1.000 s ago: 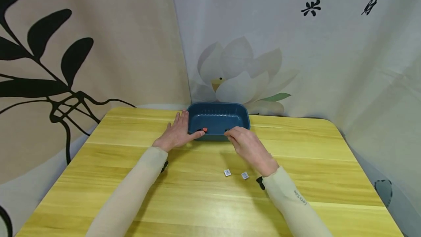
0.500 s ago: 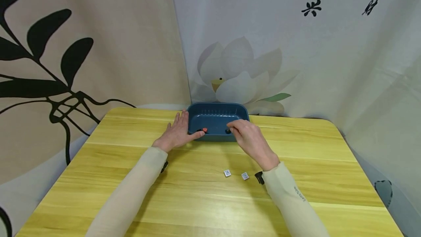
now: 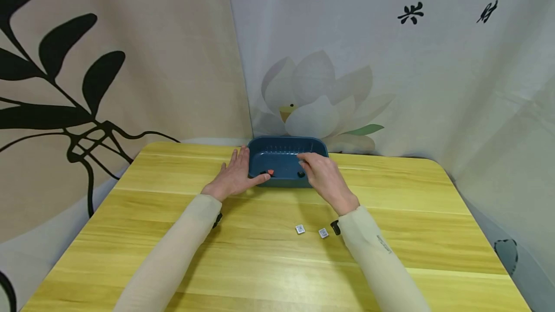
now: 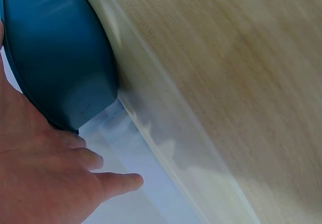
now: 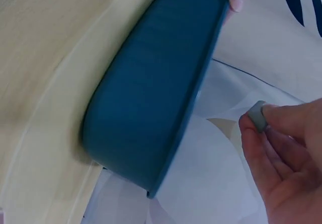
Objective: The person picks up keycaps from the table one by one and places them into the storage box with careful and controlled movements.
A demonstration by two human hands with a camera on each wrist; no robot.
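A dark blue rectangular basin (image 3: 288, 181) stands at the table's far edge. My left hand (image 3: 234, 175) rests on its left rim with straight fingers, the thumb along the near rim. In the left wrist view the hand (image 4: 45, 168) lies against the basin's outer side (image 4: 60, 53). My right hand (image 3: 327, 179) is raised over the basin's right part. Thumb and fingertips of the right hand (image 5: 287, 153) pinch a small grey faceted block (image 5: 257, 115), seen in the right wrist view. Inside the basin lie a small red piece (image 3: 270, 172) and a small black piece (image 3: 301, 174).
Two small white square tiles with printed marks, a left tile (image 3: 300, 229) and a right tile (image 3: 323, 233), lie on the wooden table (image 3: 260, 264) in front of the basin. A printed curtain (image 3: 321, 85) hangs right behind the table.
My right hand has risen from the basin's near rim and moved farther over it, uncovering the black piece by the near wall. The left hand has stayed in place.
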